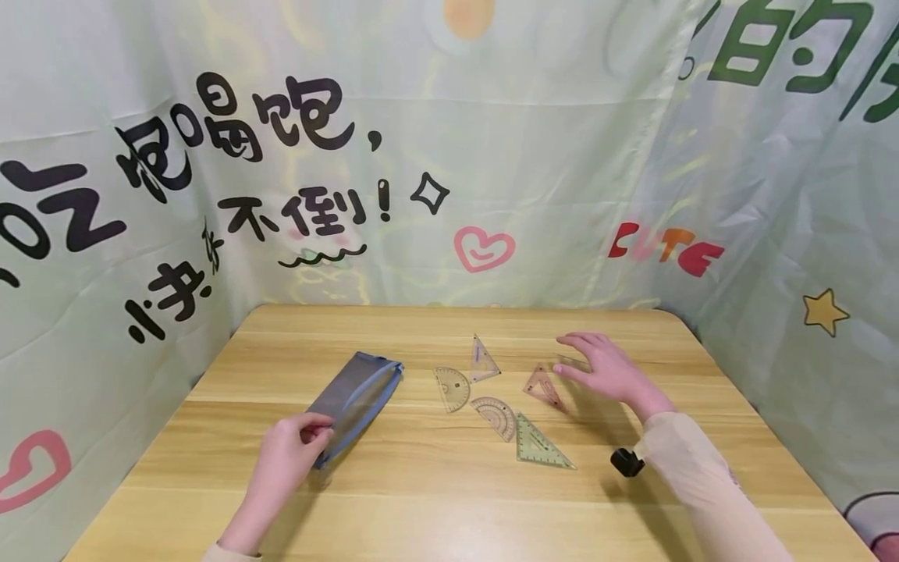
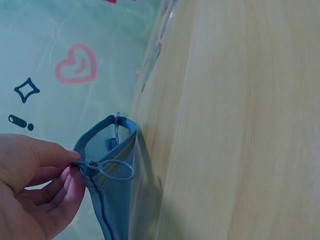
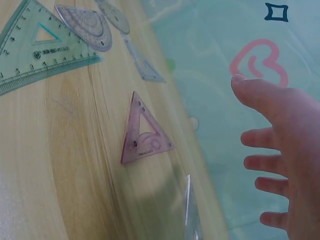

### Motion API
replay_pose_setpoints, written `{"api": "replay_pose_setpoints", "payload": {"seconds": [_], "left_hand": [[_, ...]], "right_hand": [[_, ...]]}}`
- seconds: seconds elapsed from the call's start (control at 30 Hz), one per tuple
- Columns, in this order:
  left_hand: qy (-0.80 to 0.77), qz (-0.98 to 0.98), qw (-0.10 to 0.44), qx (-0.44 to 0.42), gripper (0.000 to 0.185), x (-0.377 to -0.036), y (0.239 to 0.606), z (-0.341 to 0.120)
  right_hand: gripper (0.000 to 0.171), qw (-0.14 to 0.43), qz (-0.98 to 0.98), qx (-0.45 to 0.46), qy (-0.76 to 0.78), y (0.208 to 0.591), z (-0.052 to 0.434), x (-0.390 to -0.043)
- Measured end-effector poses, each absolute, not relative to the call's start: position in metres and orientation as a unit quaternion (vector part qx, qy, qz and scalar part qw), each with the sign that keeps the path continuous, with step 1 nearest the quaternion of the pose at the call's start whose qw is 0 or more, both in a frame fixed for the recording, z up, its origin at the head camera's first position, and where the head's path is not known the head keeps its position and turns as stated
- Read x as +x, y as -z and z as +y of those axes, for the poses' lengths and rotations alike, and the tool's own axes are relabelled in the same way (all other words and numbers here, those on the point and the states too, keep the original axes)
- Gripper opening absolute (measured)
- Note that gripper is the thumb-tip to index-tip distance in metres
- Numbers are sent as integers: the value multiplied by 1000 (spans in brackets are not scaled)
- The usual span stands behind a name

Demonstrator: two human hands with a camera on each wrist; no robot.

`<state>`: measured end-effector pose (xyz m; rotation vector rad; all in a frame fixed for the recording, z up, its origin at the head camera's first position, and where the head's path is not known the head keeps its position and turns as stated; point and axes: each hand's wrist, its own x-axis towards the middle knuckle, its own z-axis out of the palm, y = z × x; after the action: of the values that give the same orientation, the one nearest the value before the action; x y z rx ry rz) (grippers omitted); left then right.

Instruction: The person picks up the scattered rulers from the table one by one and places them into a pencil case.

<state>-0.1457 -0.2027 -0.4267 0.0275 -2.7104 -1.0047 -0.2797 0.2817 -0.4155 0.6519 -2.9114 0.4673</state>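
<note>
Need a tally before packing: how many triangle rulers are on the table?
4: a clear one farthest back, a pink one by the right hand, a green one nearest, another clear one partly under that hand.

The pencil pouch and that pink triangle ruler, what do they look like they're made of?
The pencil pouch looks like soft, semi-sheer grey-blue mesh or fabric with a blue zipper; it sags. The pink triangle ruler looks like glossy, rigid clear plastic; the wood grain shows through it.

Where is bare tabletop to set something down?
Free: the near strip of the table in front of both hands, and the far edge behind the pencil pouch. Crowded: the middle, among protractors and set squares, up to the right hand.
</note>
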Motion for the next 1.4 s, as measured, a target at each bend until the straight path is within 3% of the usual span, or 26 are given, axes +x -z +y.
{"api": "replay_pose_setpoints", "payload": {"seconds": [0.7, 1.4], "left_hand": [[412, -894, 164, 57, 10, -150, 426, -208], [499, -855, 102, 97, 17, -150, 424, -210]], "right_hand": [[63, 33, -953, 194, -231, 432, 291, -296], [66, 10, -948, 129, -292, 453, 324, -296]]}}
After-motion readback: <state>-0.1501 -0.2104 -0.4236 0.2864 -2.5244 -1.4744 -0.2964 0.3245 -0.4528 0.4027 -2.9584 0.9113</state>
